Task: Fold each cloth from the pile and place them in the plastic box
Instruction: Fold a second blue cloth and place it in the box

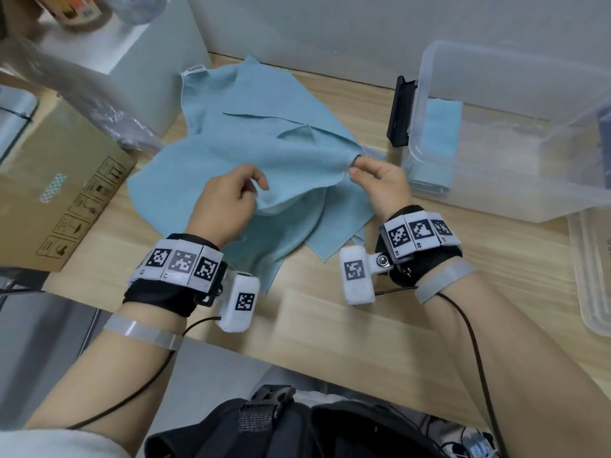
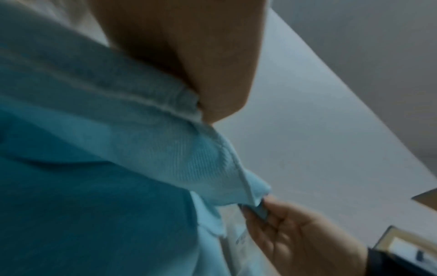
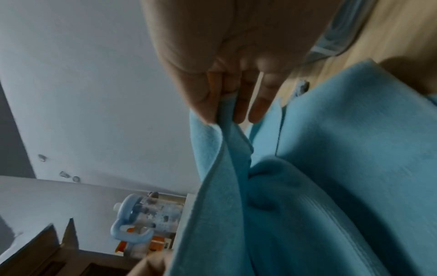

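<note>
Nearest, a wooden table point(image 1: 380, 342); a cardboard box point(image 1: 62, 196) stands to the left. A blue cloth point(image 1: 251, 150) is raised above the pile point(image 1: 291, 233) — its held edge runs left to right. The left hand point(image 1: 228, 200) and right hand point(image 1: 380, 183) each pinch that edge, fingers pressed together. Farther right, the plastic box point(image 1: 515, 133) holds folded cloths point(image 1: 439, 127).

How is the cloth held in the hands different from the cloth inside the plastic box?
The held cloth is unfolded and spread loosely over the pile on the table; the cloth in the plastic box is folded into a compact rectangle. The left hand and right hand pinch the held cloth's edge; nothing touches the boxed one. The held cloth looks far larger. Both are light blue.
</note>
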Action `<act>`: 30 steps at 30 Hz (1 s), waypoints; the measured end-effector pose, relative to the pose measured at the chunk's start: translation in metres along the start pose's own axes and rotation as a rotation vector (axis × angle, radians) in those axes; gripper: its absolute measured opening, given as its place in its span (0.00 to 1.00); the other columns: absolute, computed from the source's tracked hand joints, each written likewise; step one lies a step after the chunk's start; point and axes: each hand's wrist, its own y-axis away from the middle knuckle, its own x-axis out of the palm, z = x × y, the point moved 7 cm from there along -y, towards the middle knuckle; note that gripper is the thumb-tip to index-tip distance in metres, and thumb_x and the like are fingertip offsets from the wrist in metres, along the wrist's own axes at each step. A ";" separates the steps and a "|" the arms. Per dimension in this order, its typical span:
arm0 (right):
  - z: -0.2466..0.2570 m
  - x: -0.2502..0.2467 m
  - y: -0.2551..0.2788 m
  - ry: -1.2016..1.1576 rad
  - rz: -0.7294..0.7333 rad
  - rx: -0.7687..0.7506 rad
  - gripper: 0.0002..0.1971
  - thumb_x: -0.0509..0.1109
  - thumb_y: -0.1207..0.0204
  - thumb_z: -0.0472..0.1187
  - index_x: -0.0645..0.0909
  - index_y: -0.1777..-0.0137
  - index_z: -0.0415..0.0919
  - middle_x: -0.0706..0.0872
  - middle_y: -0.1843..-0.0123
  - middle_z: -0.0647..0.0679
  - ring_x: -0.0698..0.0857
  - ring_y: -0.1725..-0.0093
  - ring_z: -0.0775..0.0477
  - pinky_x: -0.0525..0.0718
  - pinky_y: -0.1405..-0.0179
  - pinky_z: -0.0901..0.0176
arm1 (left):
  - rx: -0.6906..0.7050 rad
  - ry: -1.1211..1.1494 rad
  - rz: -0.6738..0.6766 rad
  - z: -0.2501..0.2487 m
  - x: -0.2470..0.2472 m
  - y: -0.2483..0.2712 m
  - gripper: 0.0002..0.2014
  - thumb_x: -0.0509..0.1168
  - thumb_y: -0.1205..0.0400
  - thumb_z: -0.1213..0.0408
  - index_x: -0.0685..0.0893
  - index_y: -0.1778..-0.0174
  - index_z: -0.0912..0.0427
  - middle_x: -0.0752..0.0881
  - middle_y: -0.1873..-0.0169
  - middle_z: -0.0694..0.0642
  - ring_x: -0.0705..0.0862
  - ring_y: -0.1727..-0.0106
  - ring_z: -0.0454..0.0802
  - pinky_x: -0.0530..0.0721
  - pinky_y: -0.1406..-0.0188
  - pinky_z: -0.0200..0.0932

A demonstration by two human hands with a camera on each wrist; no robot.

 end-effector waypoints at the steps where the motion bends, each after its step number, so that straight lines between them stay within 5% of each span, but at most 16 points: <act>1: 0.008 -0.006 0.002 -0.002 -0.019 -0.024 0.13 0.65 0.26 0.26 0.83 0.43 0.32 0.84 0.53 0.49 0.82 0.60 0.71 0.78 0.45 0.73 | 0.030 0.060 -0.002 -0.014 -0.006 0.001 0.14 0.53 0.31 0.69 0.79 0.59 0.48 0.78 0.68 0.49 0.75 0.71 0.42 0.77 0.77 0.36; 4: 0.044 -0.034 0.011 -0.035 -0.115 -0.140 0.16 0.66 0.30 0.23 0.83 0.43 0.33 0.85 0.54 0.49 0.83 0.61 0.71 0.80 0.46 0.72 | 0.161 0.148 0.088 -0.058 -0.013 0.005 0.07 0.66 0.29 0.60 0.80 0.56 0.47 0.74 0.67 0.46 0.71 0.72 0.39 0.70 0.78 0.25; 6: 0.070 -0.060 0.023 -0.052 -0.206 -0.212 0.16 0.69 0.31 0.24 0.83 0.46 0.41 0.85 0.53 0.48 0.82 0.56 0.65 0.80 0.44 0.65 | 0.298 0.048 0.101 -0.086 -0.019 0.009 0.18 0.74 0.36 0.54 0.79 0.53 0.46 0.73 0.64 0.42 0.72 0.66 0.36 0.71 0.65 0.22; 8: 0.091 -0.089 0.036 -0.068 -0.294 -0.280 0.17 0.72 0.33 0.28 0.83 0.52 0.51 0.86 0.54 0.52 0.81 0.58 0.65 0.81 0.46 0.65 | 0.408 -0.039 0.061 -0.110 -0.026 0.009 0.21 0.77 0.37 0.58 0.79 0.49 0.51 0.75 0.60 0.42 0.71 0.61 0.37 0.69 0.58 0.21; 11: 0.117 -0.124 0.056 -0.139 -0.389 -0.361 0.16 0.72 0.38 0.33 0.83 0.60 0.58 0.86 0.61 0.63 0.83 0.62 0.70 0.79 0.55 0.73 | 0.451 -0.097 -0.082 -0.135 -0.038 0.007 0.16 0.64 0.32 0.79 0.78 0.49 0.63 0.75 0.56 0.50 0.70 0.55 0.43 0.68 0.61 0.28; 14: 0.130 -0.149 0.071 -0.154 -0.474 -0.386 0.16 0.69 0.34 0.33 0.83 0.57 0.59 0.86 0.53 0.58 0.84 0.53 0.68 0.80 0.46 0.71 | 0.424 -0.095 -0.242 -0.152 -0.048 0.003 0.13 0.59 0.32 0.80 0.79 0.52 0.67 0.76 0.59 0.55 0.72 0.56 0.52 0.64 0.60 0.38; 17: 0.140 -0.177 0.088 -0.179 -0.556 -0.416 0.18 0.66 0.33 0.34 0.86 0.56 0.61 0.87 0.43 0.51 0.84 0.37 0.51 0.78 0.31 0.52 | 0.410 0.004 -0.385 -0.164 -0.061 -0.004 0.11 0.60 0.30 0.76 0.82 0.55 0.64 0.84 0.58 0.61 0.80 0.55 0.56 0.68 0.57 0.37; 22: 0.160 -0.208 0.114 -0.166 -0.638 -0.464 0.20 0.64 0.29 0.31 0.81 0.44 0.57 0.83 0.37 0.50 0.80 0.33 0.52 0.74 0.26 0.50 | 0.381 0.341 -0.461 -0.178 -0.074 -0.011 0.19 0.56 0.30 0.79 0.79 0.60 0.47 0.82 0.64 0.39 0.82 0.60 0.40 0.79 0.53 0.37; 24: 0.165 -0.213 0.123 -0.142 -0.656 -0.492 0.20 0.65 0.28 0.31 0.81 0.48 0.60 0.84 0.37 0.47 0.81 0.34 0.49 0.76 0.28 0.47 | 0.359 0.466 -0.436 -0.183 -0.070 -0.009 0.20 0.56 0.29 0.81 0.78 0.63 0.46 0.81 0.66 0.39 0.79 0.67 0.29 0.79 0.60 0.32; 30: 0.157 -0.221 0.154 -0.083 -0.679 -0.532 0.19 0.66 0.28 0.26 0.81 0.59 0.56 0.85 0.54 0.58 0.82 0.47 0.53 0.81 0.37 0.53 | 0.445 0.656 -0.171 -0.205 -0.043 0.017 0.14 0.61 0.21 0.73 0.80 0.65 0.48 0.82 0.78 0.34 0.76 0.74 0.30 0.72 0.74 0.24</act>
